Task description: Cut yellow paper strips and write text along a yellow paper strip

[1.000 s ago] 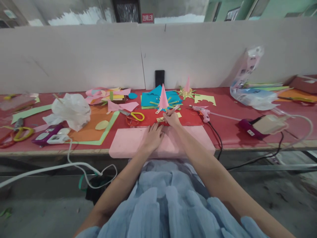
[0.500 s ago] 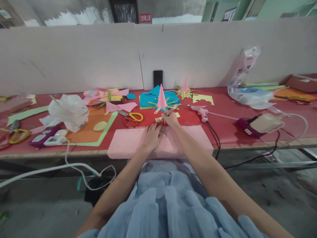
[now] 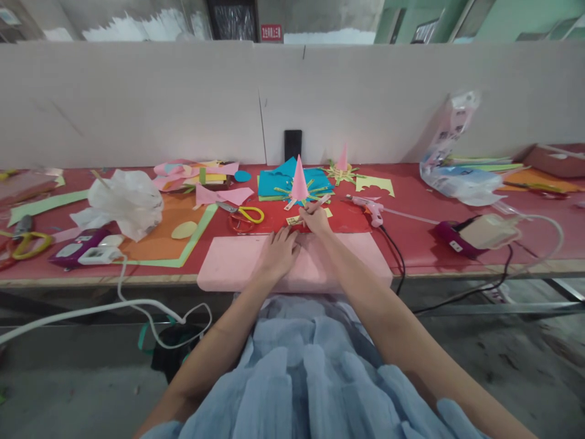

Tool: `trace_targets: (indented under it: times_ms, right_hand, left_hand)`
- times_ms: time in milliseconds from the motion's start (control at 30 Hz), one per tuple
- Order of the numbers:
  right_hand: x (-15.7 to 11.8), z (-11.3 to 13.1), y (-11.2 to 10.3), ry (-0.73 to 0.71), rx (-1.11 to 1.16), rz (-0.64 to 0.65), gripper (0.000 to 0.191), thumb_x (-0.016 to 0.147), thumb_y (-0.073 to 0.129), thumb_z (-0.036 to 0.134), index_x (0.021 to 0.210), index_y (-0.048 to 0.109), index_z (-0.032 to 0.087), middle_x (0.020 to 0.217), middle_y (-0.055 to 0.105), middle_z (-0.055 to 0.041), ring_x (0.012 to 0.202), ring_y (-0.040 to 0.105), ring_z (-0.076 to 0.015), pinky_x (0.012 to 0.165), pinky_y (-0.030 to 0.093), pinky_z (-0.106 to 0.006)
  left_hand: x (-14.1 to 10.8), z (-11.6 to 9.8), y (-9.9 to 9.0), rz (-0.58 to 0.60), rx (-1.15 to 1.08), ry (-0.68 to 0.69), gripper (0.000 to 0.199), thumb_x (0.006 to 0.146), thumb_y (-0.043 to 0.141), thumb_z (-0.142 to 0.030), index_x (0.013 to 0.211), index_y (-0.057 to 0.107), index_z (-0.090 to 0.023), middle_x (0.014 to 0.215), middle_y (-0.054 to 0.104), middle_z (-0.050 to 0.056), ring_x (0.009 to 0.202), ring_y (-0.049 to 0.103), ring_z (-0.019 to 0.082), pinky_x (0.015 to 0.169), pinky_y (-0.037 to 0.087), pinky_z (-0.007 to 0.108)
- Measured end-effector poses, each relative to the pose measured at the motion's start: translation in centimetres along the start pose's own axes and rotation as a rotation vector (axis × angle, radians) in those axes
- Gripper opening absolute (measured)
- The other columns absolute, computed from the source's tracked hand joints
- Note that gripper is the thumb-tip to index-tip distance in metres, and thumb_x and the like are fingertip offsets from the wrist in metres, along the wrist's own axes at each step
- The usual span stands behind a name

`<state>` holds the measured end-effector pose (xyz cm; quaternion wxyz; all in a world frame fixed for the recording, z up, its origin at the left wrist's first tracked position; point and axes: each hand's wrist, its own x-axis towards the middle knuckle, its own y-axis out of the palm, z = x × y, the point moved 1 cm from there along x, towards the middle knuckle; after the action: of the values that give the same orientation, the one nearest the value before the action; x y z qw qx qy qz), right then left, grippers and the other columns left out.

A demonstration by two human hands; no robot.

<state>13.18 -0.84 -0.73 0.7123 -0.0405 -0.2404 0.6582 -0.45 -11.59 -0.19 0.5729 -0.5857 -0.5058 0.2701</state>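
My right hand [image 3: 314, 217] is closed round a pen [image 3: 323, 200], whose top end sticks out to the upper right. Beneath it lies a small pale-yellow paper strip [image 3: 328, 213], partly covered by the hand. My left hand [image 3: 282, 249] rests flat with fingers stretched out, at the far edge of the pink pad [image 3: 233, 262], its fingertips near the left end of the strip. Just beyond my hands stands a pink paper cone [image 3: 299, 180] with green-yellow strips spreading from its base. The pen's tip is hidden by my fingers.
Yellow-handled scissors [image 3: 250, 214] lie left of my hands, a pink glue gun [image 3: 375, 212] right. Blue paper [image 3: 274, 183] sits behind the cone, near a second pink cone [image 3: 342, 160]. A crumpled white plastic bag [image 3: 125, 204] and a purple power strip [image 3: 82, 249] are farther left.
The view has shifted very slightly. Both hands stay in nearly the same place, the right one still on the pen.
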Motion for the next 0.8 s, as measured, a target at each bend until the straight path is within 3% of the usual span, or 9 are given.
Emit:
trace_targets:
  times_ms: [800]
  right_hand:
    - [-0.04,-0.07,0.09,0.019,0.045,-0.042,0.022,0.075,0.051,0.025,0.056,0.04,0.021,0.047,0.055,0.0031,0.041,0.05,-0.0108,0.045,0.038,-0.021]
  left_hand:
    - [0.06,0.13,0.34,0.002,0.016,-0.003,0.043,0.091,0.036,-0.03,0.132,0.043,-0.017,0.142,0.042,0.011,0.131,0.036,0.023,0.111,0.024,0.043]
